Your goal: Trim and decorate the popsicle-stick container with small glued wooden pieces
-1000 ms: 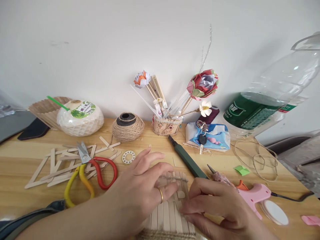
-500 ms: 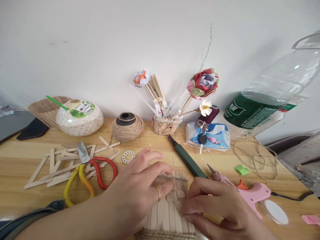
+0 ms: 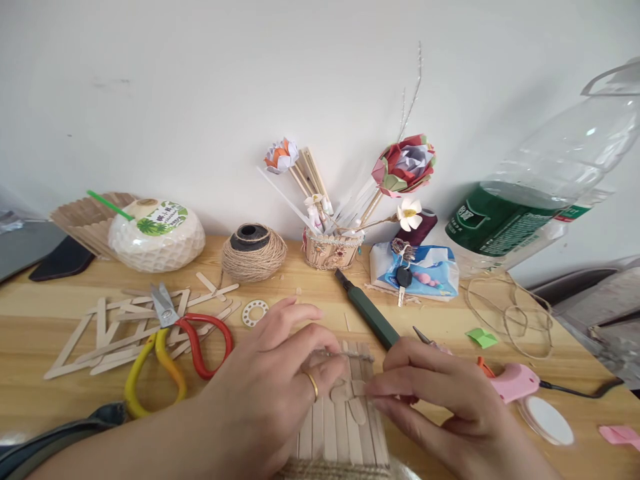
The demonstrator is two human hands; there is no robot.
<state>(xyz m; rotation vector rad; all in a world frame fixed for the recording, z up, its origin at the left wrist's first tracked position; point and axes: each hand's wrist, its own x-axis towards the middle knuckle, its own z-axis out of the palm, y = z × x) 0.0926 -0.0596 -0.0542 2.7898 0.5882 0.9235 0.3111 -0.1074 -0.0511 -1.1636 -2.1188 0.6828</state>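
Note:
A panel of craft sticks (image 3: 330,433) stands in front of me, with twine bands along its top and bottom. My left hand (image 3: 280,380), a gold ring on one finger, curls its thumb and fingers over the panel's upper left. Several short rounded craft stick pieces (image 3: 357,411) lie on the panel's face like petals. With thumb and fingertips my right hand (image 3: 430,400) pinches the rightmost rounded piece (image 3: 359,387) at the panel's right side. The left fingers hide part of the panel.
Scissors (image 3: 165,313) lie on loose craft sticks (image 3: 105,347) at left. Behind are a twine spool (image 3: 254,257), a decorated pot (image 3: 330,252) and a tissue pack (image 3: 435,273). A green cutter (image 3: 370,313), a pink glue gun (image 3: 515,382) and a large bottle (image 3: 505,213) are at right.
My right fingertips have moved slightly up, from the lower rounded piece to the one at right. The lower piece now shows uncovered on the panel. My left hand keeps its hold.

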